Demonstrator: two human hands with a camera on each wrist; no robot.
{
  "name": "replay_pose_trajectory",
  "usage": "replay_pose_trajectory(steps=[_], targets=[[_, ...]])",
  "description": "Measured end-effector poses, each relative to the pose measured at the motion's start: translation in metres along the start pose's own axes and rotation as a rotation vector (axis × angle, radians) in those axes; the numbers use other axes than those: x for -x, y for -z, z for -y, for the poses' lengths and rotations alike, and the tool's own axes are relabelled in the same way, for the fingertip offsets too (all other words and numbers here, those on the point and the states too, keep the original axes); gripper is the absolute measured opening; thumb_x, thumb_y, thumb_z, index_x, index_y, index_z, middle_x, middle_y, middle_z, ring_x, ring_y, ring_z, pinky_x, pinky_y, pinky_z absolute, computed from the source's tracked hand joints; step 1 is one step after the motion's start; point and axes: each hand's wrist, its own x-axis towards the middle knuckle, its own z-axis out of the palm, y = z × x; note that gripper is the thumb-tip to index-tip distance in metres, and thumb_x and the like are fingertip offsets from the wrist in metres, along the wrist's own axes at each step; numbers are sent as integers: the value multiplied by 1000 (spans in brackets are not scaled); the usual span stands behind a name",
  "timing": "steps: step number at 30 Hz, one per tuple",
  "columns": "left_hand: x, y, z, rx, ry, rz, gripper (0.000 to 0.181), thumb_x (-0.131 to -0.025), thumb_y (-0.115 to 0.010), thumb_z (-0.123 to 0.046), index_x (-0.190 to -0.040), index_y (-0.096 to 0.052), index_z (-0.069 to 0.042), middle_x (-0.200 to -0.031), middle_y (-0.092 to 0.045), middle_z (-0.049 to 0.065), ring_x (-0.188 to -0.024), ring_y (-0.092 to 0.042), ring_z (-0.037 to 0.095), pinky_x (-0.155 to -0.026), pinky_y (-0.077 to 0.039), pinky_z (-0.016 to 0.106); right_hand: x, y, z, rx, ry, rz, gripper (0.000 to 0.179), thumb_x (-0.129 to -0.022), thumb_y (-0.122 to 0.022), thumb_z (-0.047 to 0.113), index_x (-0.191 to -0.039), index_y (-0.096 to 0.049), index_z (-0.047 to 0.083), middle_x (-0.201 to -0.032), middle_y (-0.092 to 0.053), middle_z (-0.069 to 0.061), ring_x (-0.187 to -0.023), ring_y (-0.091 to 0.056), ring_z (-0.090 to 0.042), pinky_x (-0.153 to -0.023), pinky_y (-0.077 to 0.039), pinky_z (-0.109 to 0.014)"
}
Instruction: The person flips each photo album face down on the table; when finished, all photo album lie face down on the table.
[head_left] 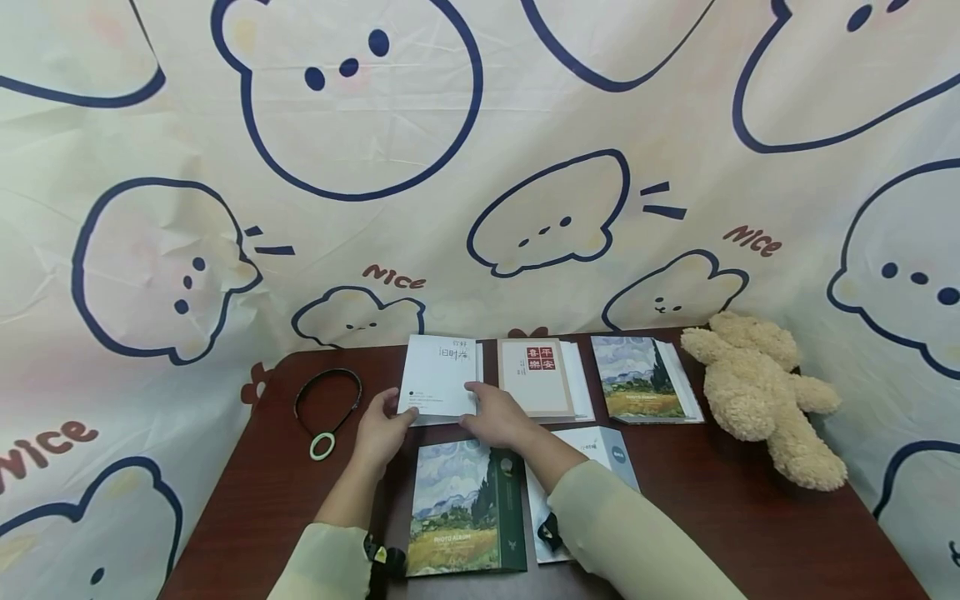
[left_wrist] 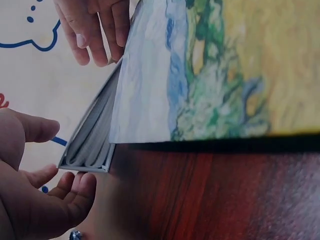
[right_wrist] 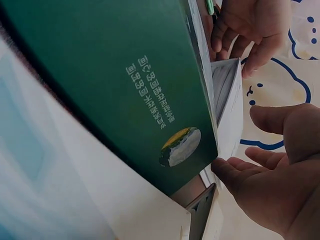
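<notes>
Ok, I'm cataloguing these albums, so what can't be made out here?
Head view: the lower print on the white album is too small to read.
Head view: the right arm hides the middle of the blue-white cover.
Left wrist view: the pages show only edges; lying close together, they hide their own faces.
Right wrist view: the blue-white cover's pattern is blurred.

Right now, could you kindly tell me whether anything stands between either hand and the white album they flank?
Nothing visible does: the left hand and the right hand are both at edges of the white album. The green-spined album is nearer the person, but not in the way.
</notes>
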Motion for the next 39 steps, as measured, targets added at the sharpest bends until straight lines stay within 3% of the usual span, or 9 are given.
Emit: replay_pose_trajectory(steps=[4, 12, 22, 39], targets=[[-3, -2, 3, 30, 29, 29, 70, -99, -68, -19, -157, -34, 0, -150, -45, 28, -129, -54, 42, -102, -50, 56, -2, -3, 2, -4, -23, 11, 64, -95, -70, 22, -152, -49, 4, -149, -56, -19, -140, -51, -36, -115, -41, -50], [-8, -3, 8, 54, 49, 39, 64, -100, -66, -22, -154, -41, 1, -140, -54, 27, -110, -64, 38, -92, -54, 48, -4, -8, 2, -31, -54, 31, 64, -95, -71, 23, -152, -50, 3, -151, -53, -18, -142, -48, -37, -115, -40, -52], [-6, 1, 7, 139, 48, 62, 60, -103, -64, -19, -154, -41, 3, -142, -52, 29, -122, -62, 43, -102, -51, 52, -6, -9, 3, -28, -46, 32, 62, -95, -71, 23, -150, -52, 2, -151, -53, -19, -142, -47, -37, -115, -39, -52], [-4, 6, 7, 130, 49, -11, 55, -102, -64, -22, -151, -46, -4, -144, -52, 23, -118, -61, 38, -99, -52, 49, -6, -13, 10, -37, -32, 37, 62, -95, -71, 25, -149, -53, 2, -150, -54, -20, -141, -48, -37, -115, -40, -51]])
